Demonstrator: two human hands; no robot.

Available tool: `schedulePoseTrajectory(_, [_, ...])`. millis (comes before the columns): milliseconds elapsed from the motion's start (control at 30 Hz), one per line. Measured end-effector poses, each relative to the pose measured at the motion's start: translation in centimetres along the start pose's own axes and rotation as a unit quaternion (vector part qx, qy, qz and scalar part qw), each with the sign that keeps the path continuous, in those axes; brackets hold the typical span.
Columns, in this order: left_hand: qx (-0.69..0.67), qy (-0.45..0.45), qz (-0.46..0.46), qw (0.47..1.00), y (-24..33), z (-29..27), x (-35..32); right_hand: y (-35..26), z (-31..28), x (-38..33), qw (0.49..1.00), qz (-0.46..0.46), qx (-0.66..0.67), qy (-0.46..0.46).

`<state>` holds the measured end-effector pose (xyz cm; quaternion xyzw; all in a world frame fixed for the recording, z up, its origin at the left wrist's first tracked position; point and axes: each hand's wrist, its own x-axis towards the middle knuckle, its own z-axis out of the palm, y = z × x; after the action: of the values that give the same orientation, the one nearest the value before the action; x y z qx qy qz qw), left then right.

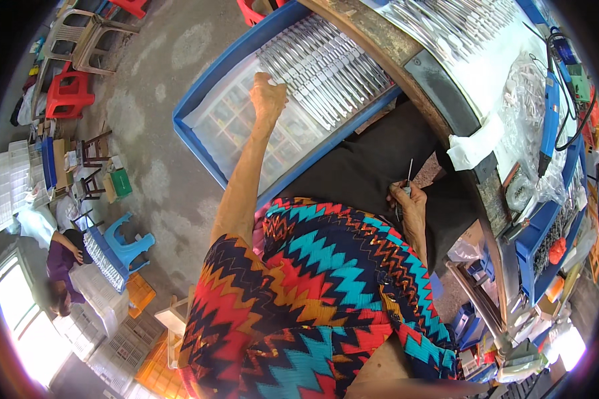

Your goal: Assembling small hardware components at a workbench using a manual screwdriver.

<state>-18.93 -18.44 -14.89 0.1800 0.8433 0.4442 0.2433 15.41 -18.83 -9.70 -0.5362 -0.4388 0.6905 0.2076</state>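
The metal pieces are slim, silvery and smooth, with tapering ends, packed side by side in the blue tray beside a milky, translucent sheet with blurred coloured shapes beneath. The left hand is curled at their edge; whether it pinches one cannot be told. The right hand, above dark, matte trousers, closes round a tool with a thin, straight shaft pointing up.
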Motion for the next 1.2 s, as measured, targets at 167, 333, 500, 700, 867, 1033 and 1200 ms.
schedulePoseTrajectory(167, [-0.014,-0.002,0.015,1.0,-0.4,-0.1,0.1,-0.2,0.2,0.0,1.0,0.009,-0.005,0.004])
schedulePoseTrajectory(333, [-0.071,0.006,0.035,0.997,-1.3,0.1,0.7,-1.0,0.5,0.0,1.0,0.008,-0.02,0.006])
schedulePoseTrajectory(500, [-0.152,-0.008,0.012,0.988,-1.2,-0.1,0.2,-0.5,0.2,0.1,1.0,0.002,-0.021,0.004])
schedulePoseTrajectory(700, [-0.193,-0.001,-0.016,0.981,-1.3,-0.1,0.3,-0.4,0.3,0.0,1.0,0.006,-0.011,0.008])
schedulePoseTrajectory(867, [-0.21,0.012,-0.022,0.977,-1.4,0.0,0.5,-0.4,0.4,-0.1,1.0,0.005,-0.013,0.006])
schedulePoseTrajectory(1033, [-0.171,0.016,-0.019,0.985,-1.3,0.4,0.3,-0.3,0.2,0.0,1.0,0.003,-0.007,0.005])
schedulePoseTrajectory(1200, [-0.195,0.002,0.013,0.981,-2.5,0.4,0.1,-0.5,0.3,-0.2,1.0,0.008,-0.009,0.008])
